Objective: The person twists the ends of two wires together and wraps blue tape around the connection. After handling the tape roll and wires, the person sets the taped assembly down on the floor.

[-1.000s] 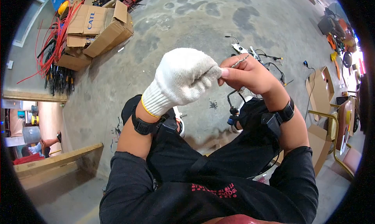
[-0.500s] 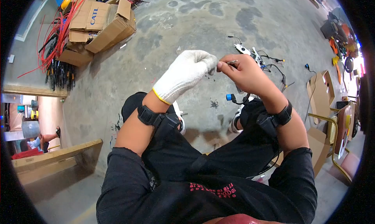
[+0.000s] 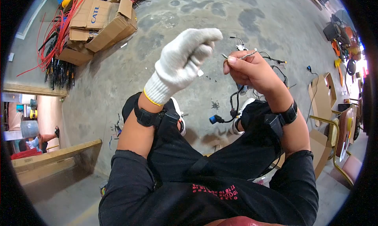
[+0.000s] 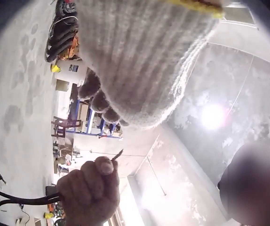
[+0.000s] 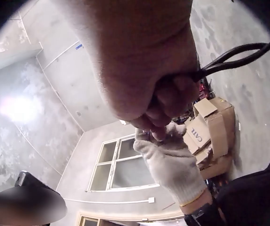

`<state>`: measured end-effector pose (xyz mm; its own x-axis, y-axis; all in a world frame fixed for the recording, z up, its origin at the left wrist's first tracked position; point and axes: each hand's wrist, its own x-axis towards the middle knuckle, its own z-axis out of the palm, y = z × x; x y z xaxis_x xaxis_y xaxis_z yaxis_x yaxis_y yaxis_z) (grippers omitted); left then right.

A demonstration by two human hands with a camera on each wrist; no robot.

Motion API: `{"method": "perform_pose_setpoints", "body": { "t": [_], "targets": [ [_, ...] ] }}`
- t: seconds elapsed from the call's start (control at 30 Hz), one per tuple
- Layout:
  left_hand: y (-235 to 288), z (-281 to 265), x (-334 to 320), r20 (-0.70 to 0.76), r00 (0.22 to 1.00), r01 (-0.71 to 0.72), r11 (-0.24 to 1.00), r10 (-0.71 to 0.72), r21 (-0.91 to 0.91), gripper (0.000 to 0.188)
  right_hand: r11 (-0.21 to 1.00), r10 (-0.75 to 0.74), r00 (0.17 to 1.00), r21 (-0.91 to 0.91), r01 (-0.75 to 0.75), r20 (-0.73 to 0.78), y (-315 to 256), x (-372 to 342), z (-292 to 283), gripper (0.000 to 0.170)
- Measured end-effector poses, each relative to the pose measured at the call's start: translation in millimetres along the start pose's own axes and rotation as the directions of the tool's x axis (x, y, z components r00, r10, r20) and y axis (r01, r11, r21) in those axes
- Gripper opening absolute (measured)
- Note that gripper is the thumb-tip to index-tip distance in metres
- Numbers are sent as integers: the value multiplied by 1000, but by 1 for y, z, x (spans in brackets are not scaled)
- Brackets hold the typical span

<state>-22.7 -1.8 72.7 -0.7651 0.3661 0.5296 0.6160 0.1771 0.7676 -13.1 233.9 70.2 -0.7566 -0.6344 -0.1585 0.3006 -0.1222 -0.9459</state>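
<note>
My right hand [image 3: 252, 72], bare, grips a black cable [image 4: 26, 200] in its curled fingers. Its thumb and forefinger pinch thin twisted wire [image 3: 249, 55], whose short end pokes out past the fingertips. A loop of the cable [image 5: 238, 51] leaves the fist in the right wrist view. Below that hand hangs a dark lead with a blue connector [image 3: 214, 119]. My left hand [image 3: 181, 58], in a white knitted glove, is raised apart from the wire. Its forefinger reaches forward, the other fingers bend loosely, and nothing shows in its grasp.
A white part with black leads [image 3: 241, 47] lies on the concrete floor beyond my right hand. Small dark scraps [image 3: 215, 104] lie between my feet. Cardboard boxes [image 3: 96, 21] and red tubing [image 3: 59, 33] are at left, with a chair [image 3: 334, 135] and flattened cardboard [image 3: 323, 90] at right.
The gloved left hand has come away from the right hand's fingertips and risen, its forefinger straightening. The right hand keeps its pinch, and more of the twisted wire shows. The blue connector has swung lower and leftward.
</note>
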Motion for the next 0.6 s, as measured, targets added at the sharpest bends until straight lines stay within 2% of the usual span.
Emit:
{"method": "perform_pose_setpoints", "body": {
  "t": [0.1,0.13,0.2,0.23,0.27,0.33,0.47,0.53,0.57,0.6],
  "targets": [
    [5,5,2,98,964,-257,961,247,105,27,997,1,998,77,-6,63,3,0,-1,32],
    [0,7,2,99,964,-256,961,246,106,27,997,1,998,78,-6,65,2,0,1,32],
    [-5,8,0,121,905,-424,854,407,302,27,1000,21,998,-3,-20,62,-1,-1,5,31],
    [0,5,0,143,908,-417,815,394,403,23,1000,21,998,-2,-21,62,-2,0,6,31],
    [6,3,1,143,908,-417,815,393,403,23,1000,19,999,-13,-18,51,-2,0,7,31],
    [18,1,1,225,927,-376,762,301,528,13,1000,15,999,-22,-14,39,-1,-2,7,30],
    [23,5,-1,267,945,-305,813,191,496,6,992,22,1000,-120,-23,-13,0,-3,4,29],
    [23,10,-5,192,981,-62,943,-2,327,6,987,6,1000,-158,-9,-20,2,-3,4,29],
    [24,13,-7,193,981,-61,943,-4,326,6,968,-15,998,-251,0,-58,2,-2,6,29],
    [25,15,-8,162,969,148,965,-184,215,9,939,-40,995,-343,6,-93,3,-2,8,29]
  ]
}}
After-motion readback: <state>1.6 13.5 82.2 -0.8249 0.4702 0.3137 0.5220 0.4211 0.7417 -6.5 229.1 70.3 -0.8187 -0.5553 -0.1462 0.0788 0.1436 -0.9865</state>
